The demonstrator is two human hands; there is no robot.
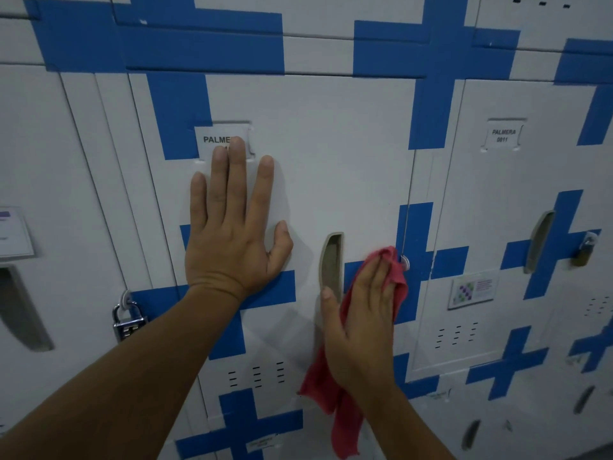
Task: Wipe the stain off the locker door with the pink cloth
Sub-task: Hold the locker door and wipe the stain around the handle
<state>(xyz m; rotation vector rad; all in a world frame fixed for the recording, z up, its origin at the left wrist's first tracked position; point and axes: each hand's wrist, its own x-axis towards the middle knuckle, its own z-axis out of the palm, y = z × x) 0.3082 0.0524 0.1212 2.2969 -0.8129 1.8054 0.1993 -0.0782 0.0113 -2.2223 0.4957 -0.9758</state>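
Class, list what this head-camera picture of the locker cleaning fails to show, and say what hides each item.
1. The stain: not visible in the head view; possibly under the pink cloth pressed on by the right hand.
2. White name label: the left hand fingertips cover its lower text.
3. Small patterned sticker on the neighbouring door: print too small to read.
4. Silver padlock: blurred.

A single head-worn wide-angle camera is looking forward and slightly down at a bank of white lockers crossed with blue tape, from about arm's reach. The locker door (331, 154) is filling the middle of the frame, with neighbouring doors bowing away at both edges under the lens. Both forearms are entering from the bottom edge, the left hand (229, 227) left of centre and the right hand (361, 320) lower right.
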